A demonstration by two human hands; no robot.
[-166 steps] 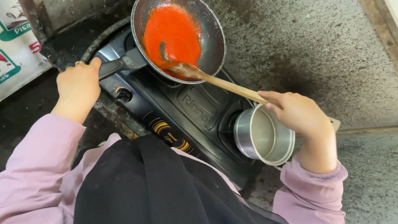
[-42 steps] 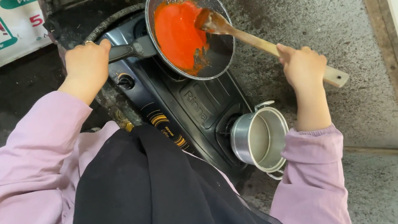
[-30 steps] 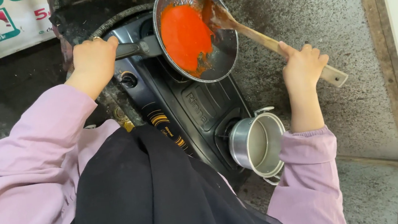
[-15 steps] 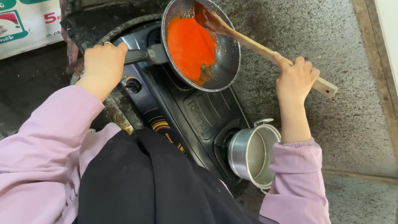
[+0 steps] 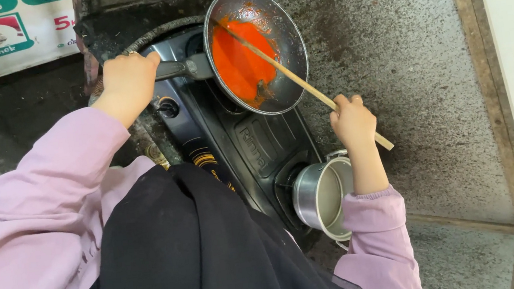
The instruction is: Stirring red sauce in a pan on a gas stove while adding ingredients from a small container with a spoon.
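the person is cooking red sauce, and the step in hand looks like stirring it.

the left hand [image 5: 128,82] is wrapped tight around the dark handle [image 5: 185,68] of the frying pan [image 5: 256,50] and keeps the pan steady. the right hand [image 5: 353,119] is closed around a long wooden spoon [image 5: 302,83], near its back end. the two hands are well apart, one on each side of the pan.

the pan sits on the far burner of a black stove [image 5: 238,147], near the stove's far edge. the red sauce [image 5: 241,61] covers most of the pan's bottom and some is smeared up the wall at the far side. the spoon lies across the pan from its far left rim to its near right rim. the spoon's head is hard to make out, so i cannot tell just how deep it sits in the sauce.

a small shiny metal pot [image 5: 325,195] stands on the near burner, just beside the right arm's purple sleeve [image 5: 377,241]. it looks like it has pale stuff or nothing in it; i cannot tell which.

the stove stands on a grey speckled counter [image 5: 406,80], close to its left edge.

i think the next move calls for a firm hold on the handle so the pan does not slide. the spoon should sweep gently along the pan's bottom, so no sauce slops over the rim. the right arm should stay off the pot too.
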